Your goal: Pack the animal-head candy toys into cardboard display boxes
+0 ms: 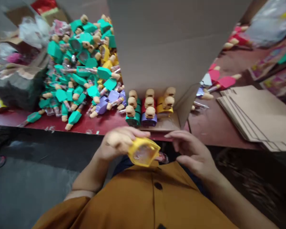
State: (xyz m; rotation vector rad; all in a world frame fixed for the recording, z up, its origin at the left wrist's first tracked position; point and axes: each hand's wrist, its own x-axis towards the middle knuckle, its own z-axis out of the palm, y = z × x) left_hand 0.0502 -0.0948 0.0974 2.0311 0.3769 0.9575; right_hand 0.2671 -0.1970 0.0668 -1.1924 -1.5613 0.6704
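Observation:
My left hand [120, 140] is closed around a yellow toy [145, 152] with a beige rounded end and a clear window in its broad face. The toy is tilted in front of my shirt, slightly blurred. To its right, my right hand [193, 151] is raised with fingers apart and slightly curled, holding nothing. Just beyond both hands stands an open cardboard box [171, 41]. Inside, near its front edge, similar toys stand in rows with beige ends up: green toys [133, 119], purple and red toys [149, 121], and yellow toys [164, 108].
A large heap of mostly green toys [78, 76] covers the red table [50, 125] left of the box. Flattened cardboard sheets [264, 114] lie to the right. Pink toys [228, 82] lie behind them. A dark bag [19, 84] sits at far left.

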